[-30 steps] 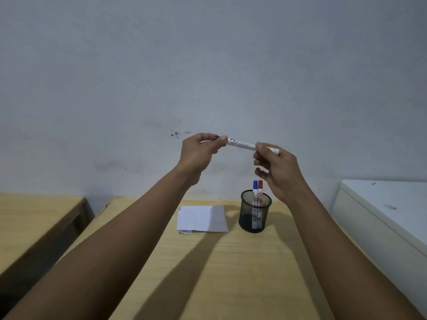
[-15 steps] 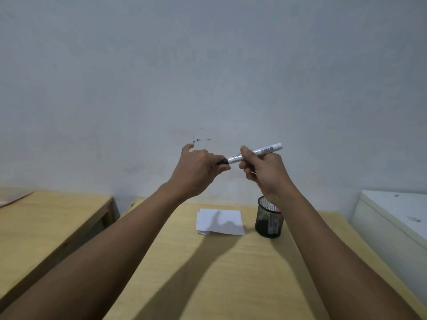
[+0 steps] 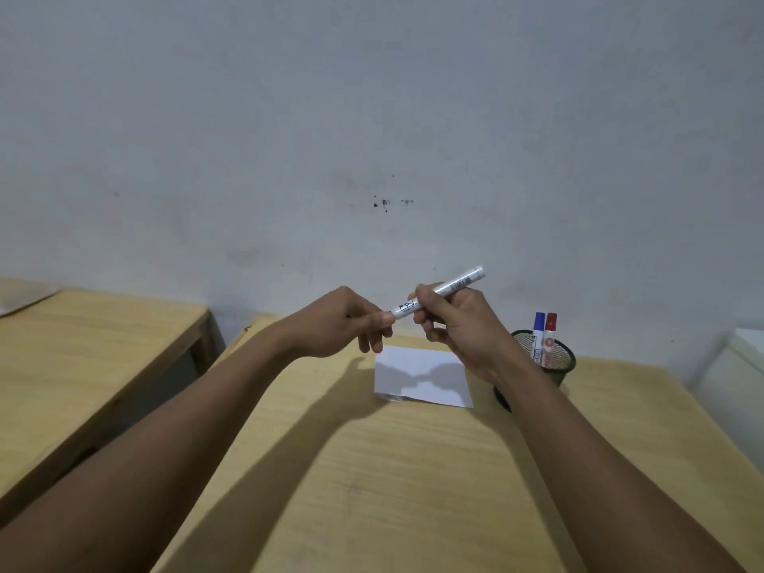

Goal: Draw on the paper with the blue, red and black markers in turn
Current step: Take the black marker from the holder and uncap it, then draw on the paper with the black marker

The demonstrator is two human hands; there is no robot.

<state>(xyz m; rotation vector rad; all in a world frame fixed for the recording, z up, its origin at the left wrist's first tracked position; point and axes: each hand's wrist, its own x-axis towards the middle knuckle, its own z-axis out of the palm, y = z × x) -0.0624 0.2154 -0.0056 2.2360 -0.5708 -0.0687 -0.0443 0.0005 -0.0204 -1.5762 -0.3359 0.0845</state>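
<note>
Both grips closed, right hand (image 3: 459, 324) round barrel of black marker (image 3: 438, 292), left hand (image 3: 343, 324) pinching its cap end; since a second ago tilted from level, rear now up-right, held above paper (image 3: 421, 376) on table (image 3: 413, 490); uncapping likely, blue marker (image 3: 538, 324) and red marker (image 3: 550, 324) in mesh cup (image 3: 558, 361).

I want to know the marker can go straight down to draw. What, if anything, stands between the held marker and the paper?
Nothing visible does. The marker, held by both the left hand and right hand, hangs above the paper; the mesh cup stands off to its right.
</note>
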